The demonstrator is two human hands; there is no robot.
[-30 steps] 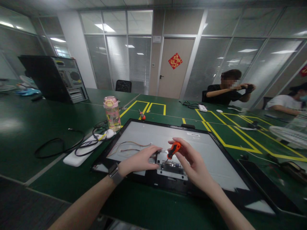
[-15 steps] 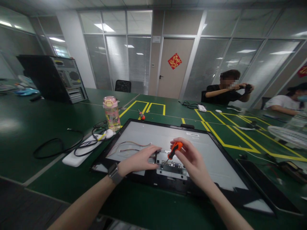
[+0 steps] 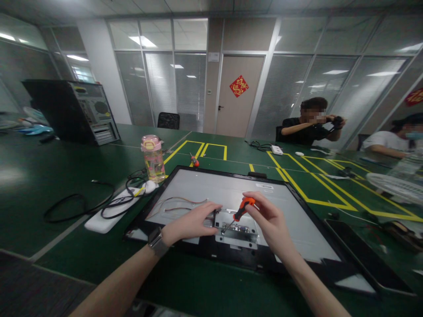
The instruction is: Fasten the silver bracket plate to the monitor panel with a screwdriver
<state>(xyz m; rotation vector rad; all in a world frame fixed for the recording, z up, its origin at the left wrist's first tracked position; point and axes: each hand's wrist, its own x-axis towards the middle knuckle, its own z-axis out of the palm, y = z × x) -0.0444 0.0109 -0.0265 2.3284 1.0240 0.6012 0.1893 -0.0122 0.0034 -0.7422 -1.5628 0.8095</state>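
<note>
An orange-and-black screwdriver is pinched by its handle in my right hand. It leans to the upper right, its tip down by the left part of a metal bracket with ports and a small board. My left hand, wearing a watch, has thumb and fingers on either side of the bracket's left end. The bracket sits on the near side of a flat display panel, which lies grey back up in a black frame. Thin wires run across the panel, left of the bracket.
A white power strip with black cable and a pink-lidded bottle stand left of the panel. A second screwdriver lies beyond it. A black computer case is far left, a dark slab right. Two people sit opposite.
My right hand has shifted slightly right, and the screwdriver handle now leans further right with its tip still at the bracket. My left hand stays in place.
</note>
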